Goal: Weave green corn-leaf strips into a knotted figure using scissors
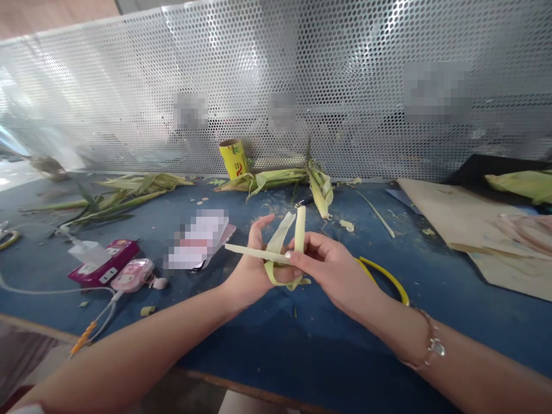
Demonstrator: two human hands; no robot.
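Note:
Pale green corn husk strips (257,253) cross one another between my two hands, low over the blue table. One strip points left, two ends stick up, and a loop hangs below. My left hand (250,279) is closed around the strips from the left, its thumb raised; its other fingers are partly hidden behind the husk. My right hand (330,264) pinches the crossing, thumb on top of the left-pointing strip and fingers curled behind the upright one. Beyond the hands, corn husks (276,179) lie along the mesh panel, one bunch (319,192) pointing toward me.
A yellow cardboard tube (233,158) stands by the perforated metal panel (345,69). Left are more husks (146,184), a phone (200,238), a purple power strip (106,261), a pink earphone case (133,275) and cables. Right are a yellow band (388,275) and brown cardboard (466,230).

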